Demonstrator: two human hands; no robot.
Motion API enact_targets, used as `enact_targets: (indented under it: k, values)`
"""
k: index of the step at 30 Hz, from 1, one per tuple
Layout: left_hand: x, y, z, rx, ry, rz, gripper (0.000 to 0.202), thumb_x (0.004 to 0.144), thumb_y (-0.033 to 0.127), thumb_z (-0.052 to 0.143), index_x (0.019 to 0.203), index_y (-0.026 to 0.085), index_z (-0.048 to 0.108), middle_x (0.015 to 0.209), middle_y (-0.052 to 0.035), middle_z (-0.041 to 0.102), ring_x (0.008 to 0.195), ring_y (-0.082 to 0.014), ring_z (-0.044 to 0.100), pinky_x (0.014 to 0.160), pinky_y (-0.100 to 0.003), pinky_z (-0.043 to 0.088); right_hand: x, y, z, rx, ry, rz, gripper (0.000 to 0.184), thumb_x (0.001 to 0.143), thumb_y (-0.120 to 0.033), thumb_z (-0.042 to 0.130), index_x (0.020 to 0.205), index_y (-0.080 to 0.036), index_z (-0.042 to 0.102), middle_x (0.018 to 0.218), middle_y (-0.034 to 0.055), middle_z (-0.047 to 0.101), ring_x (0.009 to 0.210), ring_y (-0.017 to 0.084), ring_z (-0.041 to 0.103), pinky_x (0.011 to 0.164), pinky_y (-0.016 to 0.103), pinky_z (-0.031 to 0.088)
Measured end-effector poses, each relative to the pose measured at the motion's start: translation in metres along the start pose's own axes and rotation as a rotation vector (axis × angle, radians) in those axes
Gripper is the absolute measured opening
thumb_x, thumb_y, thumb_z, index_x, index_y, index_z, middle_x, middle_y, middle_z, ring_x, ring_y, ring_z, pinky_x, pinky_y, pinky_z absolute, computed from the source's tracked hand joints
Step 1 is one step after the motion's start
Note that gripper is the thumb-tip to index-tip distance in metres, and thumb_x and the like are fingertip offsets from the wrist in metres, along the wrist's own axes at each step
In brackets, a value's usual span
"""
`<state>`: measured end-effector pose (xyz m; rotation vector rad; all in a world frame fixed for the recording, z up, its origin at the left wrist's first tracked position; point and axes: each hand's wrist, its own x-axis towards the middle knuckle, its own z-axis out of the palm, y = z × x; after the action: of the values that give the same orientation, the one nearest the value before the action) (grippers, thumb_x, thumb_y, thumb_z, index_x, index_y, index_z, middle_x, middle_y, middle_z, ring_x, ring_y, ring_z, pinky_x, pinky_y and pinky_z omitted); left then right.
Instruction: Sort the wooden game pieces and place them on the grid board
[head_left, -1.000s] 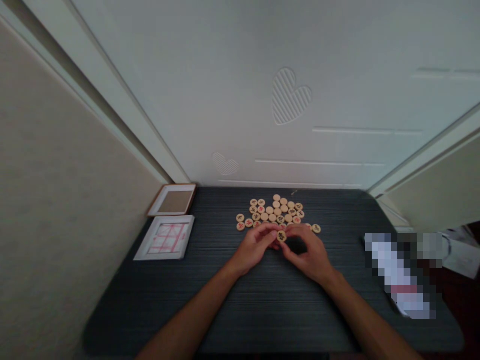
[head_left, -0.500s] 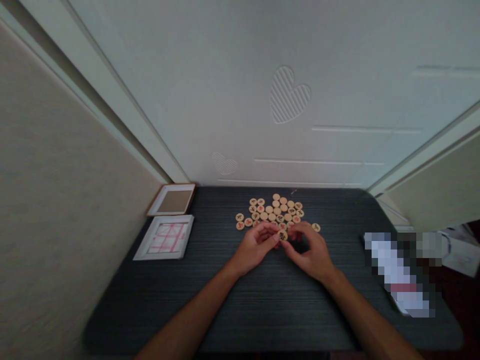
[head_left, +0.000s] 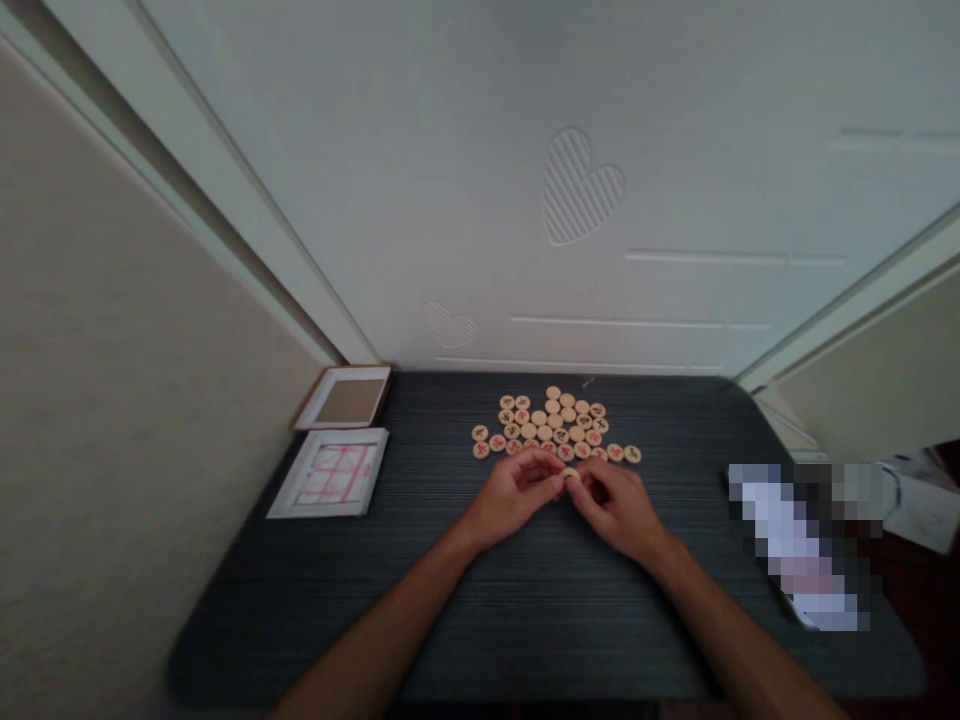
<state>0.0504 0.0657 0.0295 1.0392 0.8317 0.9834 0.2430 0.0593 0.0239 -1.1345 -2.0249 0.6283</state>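
Held disc (head_left: 571,472): was gripped just in front of the loose discs (head_left: 545,433).
Left hand (head_left: 517,495): was half-curled, thumb and fingers pinching the held disc's left edge.
Right hand (head_left: 619,502): was nearly closed, pinching its right edge.
Worktop (head_left: 495,630): carried a white tray (head_left: 315,511) at left.

The table (head_left: 465,620) stands before a door (head_left: 450,180), with a wall (head_left: 112,400) along its left side. Toward the back, near the middle, the game pieces (head_left: 562,436) lie in a cluster on it. In front of them are the left hand (head_left: 517,497) and the right hand (head_left: 619,503), a single disc (head_left: 571,473) between their fingertips. Well to the left, the rear tray (head_left: 319,400) lies just behind the front tray (head_left: 289,497). A blurred object (head_left: 796,550) lies near the right edge.
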Motion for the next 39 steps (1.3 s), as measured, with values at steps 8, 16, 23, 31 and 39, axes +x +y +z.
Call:
enact_targets:
  k: [8, 16, 23, 31, 39]
  values:
    - [0.001, -0.008, -0.003, 0.049, -0.059, 0.032, 0.029, 0.077, 0.035, 0.083, 0.095, 0.018, 0.068, 0.095, -0.0034, 0.067, 0.087, -0.0150, 0.062, 0.089, -0.032, 0.050, -0.001, 0.005, 0.000, -0.013, -0.007, 0.007, 0.026, 0.101, -0.032, 0.049, 0.080, -0.022, 0.060, 0.065, -0.0019, 0.060, 0.057, 0.013, 0.056, 0.056, 0.024, 0.043]
    - [0.002, -0.007, -0.003, 0.045, -0.062, 0.032, 0.031, 0.077, 0.038, 0.083, 0.095, 0.017, 0.068, 0.094, -0.0038, 0.066, 0.088, -0.0160, 0.062, 0.088, -0.032, 0.050, -0.001, 0.005, 0.001, -0.016, -0.020, 0.015, 0.027, 0.102, -0.032, 0.048, 0.079, -0.022, 0.058, 0.065, -0.0016, 0.059, 0.057, 0.013, 0.055, 0.056, 0.024, 0.042]
    - [0.003, -0.008, 0.000, 0.034, -0.057, -0.007, 0.033, 0.077, 0.041, 0.083, 0.092, 0.017, 0.066, 0.091, -0.0015, 0.064, 0.085, -0.0145, 0.063, 0.085, -0.031, 0.050, -0.001, 0.006, 0.002, -0.047, -0.047, -0.011, 0.030, 0.104, -0.033, 0.044, 0.080, -0.022, 0.058, 0.069, -0.0004, 0.061, 0.062, 0.014, 0.057, 0.061, 0.024, 0.043]
    - [0.002, -0.002, 0.002, 0.017, -0.078, -0.021, 0.032, 0.080, 0.041, 0.080, 0.091, 0.015, 0.065, 0.082, -0.0007, 0.066, 0.075, -0.0123, 0.064, 0.076, -0.028, 0.052, -0.002, 0.007, 0.003, -0.072, -0.048, 0.005, 0.035, 0.105, -0.032, 0.040, 0.074, -0.021, 0.052, 0.065, -0.0015, 0.057, 0.059, 0.013, 0.054, 0.061, 0.025, 0.039]
    - [-0.001, 0.005, -0.010, 0.062, -0.096, -0.040, 0.031, 0.084, 0.038, 0.078, 0.099, 0.016, 0.063, 0.085, -0.0037, 0.072, 0.076, -0.0161, 0.072, 0.069, -0.027, 0.056, -0.002, 0.008, -0.001, -0.088, -0.015, 0.015, 0.037, 0.105, -0.033, 0.041, 0.072, -0.021, 0.054, 0.063, -0.0020, 0.056, 0.057, 0.012, 0.054, 0.060, 0.024, 0.039]
